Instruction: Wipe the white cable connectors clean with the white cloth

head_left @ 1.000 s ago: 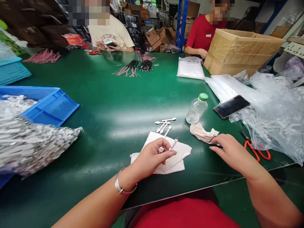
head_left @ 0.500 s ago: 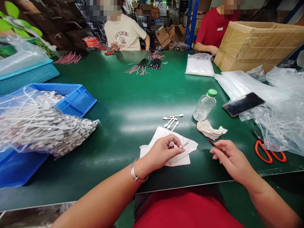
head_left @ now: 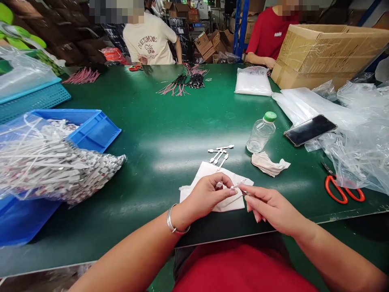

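My left hand [head_left: 209, 192] is closed in a pinch on a short white cable with small white connector ends [head_left: 233, 187], over a folded white cloth [head_left: 194, 184]. From the right, my right hand [head_left: 270, 207] meets the free end of this cable, its thumb and forefinger pinched together. A slim dark tool is in that hand, mostly hidden by the fingers; its exact kind cannot be made out. Just beyond the cloth lie several similar white cables [head_left: 219, 155]. A crumpled pale cloth [head_left: 269, 164] rests to the right, below a clear bottle with a green cap [head_left: 260, 134].
Red-handled scissors [head_left: 337, 190], a phone [head_left: 310, 129] and plastic bags [head_left: 355, 150] lie on the right. At left, a bag of white cables [head_left: 67, 166] leans over blue bins [head_left: 100, 129]. Black-and-pink wires [head_left: 179, 85] and a cardboard box [head_left: 322, 56] are farther back. Two people sit opposite.
My right hand has moved left and come up to the white cable, and the dark tool in it is now largely covered. The left hand keeps its pinch, nearly in place.
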Demonstrator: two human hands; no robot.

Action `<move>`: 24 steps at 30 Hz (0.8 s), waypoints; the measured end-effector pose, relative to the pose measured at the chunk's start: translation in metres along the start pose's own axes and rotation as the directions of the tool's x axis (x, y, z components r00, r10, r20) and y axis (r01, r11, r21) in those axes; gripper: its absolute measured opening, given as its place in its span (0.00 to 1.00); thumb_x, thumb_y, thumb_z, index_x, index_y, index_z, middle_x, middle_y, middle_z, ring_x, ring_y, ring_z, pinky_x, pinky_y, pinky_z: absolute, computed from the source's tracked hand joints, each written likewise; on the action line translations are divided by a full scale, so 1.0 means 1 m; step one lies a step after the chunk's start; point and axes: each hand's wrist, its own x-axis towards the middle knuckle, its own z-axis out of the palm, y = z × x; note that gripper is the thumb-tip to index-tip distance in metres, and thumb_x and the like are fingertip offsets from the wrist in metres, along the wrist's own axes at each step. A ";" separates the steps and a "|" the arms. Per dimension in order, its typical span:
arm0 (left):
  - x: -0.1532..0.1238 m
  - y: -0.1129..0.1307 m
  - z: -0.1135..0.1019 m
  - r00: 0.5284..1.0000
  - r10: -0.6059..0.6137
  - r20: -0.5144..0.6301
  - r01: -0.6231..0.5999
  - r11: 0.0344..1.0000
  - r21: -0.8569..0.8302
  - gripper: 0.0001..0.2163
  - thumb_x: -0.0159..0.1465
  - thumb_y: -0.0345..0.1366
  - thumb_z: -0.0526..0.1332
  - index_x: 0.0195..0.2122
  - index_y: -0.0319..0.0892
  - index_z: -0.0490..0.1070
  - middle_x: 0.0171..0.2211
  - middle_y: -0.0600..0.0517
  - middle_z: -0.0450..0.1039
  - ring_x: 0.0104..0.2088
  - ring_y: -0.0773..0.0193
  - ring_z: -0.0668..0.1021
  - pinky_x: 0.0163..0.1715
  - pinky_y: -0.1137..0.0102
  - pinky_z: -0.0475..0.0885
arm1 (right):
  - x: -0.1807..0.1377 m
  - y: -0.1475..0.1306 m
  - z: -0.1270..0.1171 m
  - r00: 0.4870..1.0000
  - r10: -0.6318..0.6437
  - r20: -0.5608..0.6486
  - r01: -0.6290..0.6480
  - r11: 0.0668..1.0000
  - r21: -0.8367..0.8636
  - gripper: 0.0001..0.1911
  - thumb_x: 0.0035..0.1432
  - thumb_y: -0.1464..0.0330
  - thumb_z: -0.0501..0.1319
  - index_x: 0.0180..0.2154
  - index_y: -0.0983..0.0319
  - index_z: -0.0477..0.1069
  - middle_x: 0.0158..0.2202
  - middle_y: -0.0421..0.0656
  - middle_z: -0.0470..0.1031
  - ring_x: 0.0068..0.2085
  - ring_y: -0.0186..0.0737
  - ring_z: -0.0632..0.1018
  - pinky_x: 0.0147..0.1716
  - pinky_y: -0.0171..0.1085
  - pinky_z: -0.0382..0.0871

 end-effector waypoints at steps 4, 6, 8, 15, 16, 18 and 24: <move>0.000 0.000 0.000 1.000 0.018 0.001 -0.018 0.999 0.028 0.10 0.55 0.41 0.65 0.29 0.40 0.70 0.25 0.54 0.69 0.26 0.68 0.67 0.28 0.72 0.60 | 0.002 -0.001 0.002 0.999 0.003 0.041 -0.004 1.000 0.012 0.21 0.61 0.63 0.55 0.55 0.60 0.69 0.28 0.38 0.70 0.21 0.27 0.68 0.21 0.30 0.63; 0.000 0.000 -0.001 1.000 0.020 0.002 -0.020 0.999 0.039 0.10 0.55 0.41 0.65 0.29 0.40 0.70 0.24 0.55 0.68 0.26 0.68 0.66 0.27 0.72 0.60 | 0.004 -0.001 0.002 0.999 0.000 0.051 -0.001 1.000 0.017 0.22 0.61 0.63 0.55 0.56 0.60 0.68 0.28 0.38 0.70 0.21 0.26 0.69 0.21 0.30 0.63; 0.000 0.000 -0.001 1.000 0.020 0.006 -0.021 0.999 0.047 0.10 0.55 0.41 0.65 0.29 0.40 0.70 0.23 0.55 0.67 0.25 0.69 0.65 0.26 0.73 0.59 | 0.005 -0.001 0.001 0.999 0.000 0.055 -0.001 1.000 0.016 0.22 0.62 0.64 0.55 0.56 0.60 0.68 0.28 0.38 0.71 0.21 0.26 0.69 0.22 0.30 0.63; 0.000 -0.001 -0.001 1.000 0.019 0.009 -0.019 0.998 0.067 0.10 0.55 0.42 0.65 0.29 0.39 0.70 0.22 0.56 0.65 0.23 0.70 0.63 0.24 0.73 0.57 | 0.007 -0.002 -0.001 0.998 0.017 0.067 -0.019 1.000 0.022 0.22 0.61 0.63 0.56 0.55 0.61 0.69 0.29 0.38 0.72 0.21 0.26 0.69 0.22 0.30 0.63; 0.000 -0.001 -0.001 1.000 0.017 0.008 -0.017 0.997 0.071 0.10 0.55 0.42 0.65 0.29 0.39 0.70 0.22 0.56 0.65 0.23 0.70 0.63 0.24 0.73 0.57 | 0.007 -0.002 -0.001 0.997 0.021 0.070 -0.023 1.000 0.022 0.22 0.61 0.62 0.56 0.55 0.61 0.69 0.29 0.39 0.72 0.21 0.27 0.69 0.22 0.30 0.62; 0.000 -0.001 -0.001 1.000 0.010 0.008 -0.011 0.997 0.077 0.10 0.55 0.41 0.65 0.29 0.39 0.70 0.22 0.56 0.64 0.23 0.70 0.63 0.24 0.74 0.56 | 0.008 -0.001 -0.001 0.997 0.028 0.075 -0.030 0.999 0.021 0.22 0.61 0.62 0.57 0.55 0.61 0.69 0.29 0.39 0.72 0.21 0.27 0.69 0.21 0.30 0.62; 0.001 -0.001 0.000 1.000 -0.002 -0.003 0.002 0.996 0.086 0.11 0.55 0.42 0.64 0.29 0.39 0.69 0.21 0.57 0.63 0.23 0.70 0.62 0.23 0.74 0.56 | 0.010 0.001 -0.002 0.996 0.043 0.084 -0.048 0.997 0.058 0.22 0.61 0.62 0.57 0.55 0.61 0.69 0.29 0.39 0.72 0.21 0.26 0.69 0.22 0.31 0.61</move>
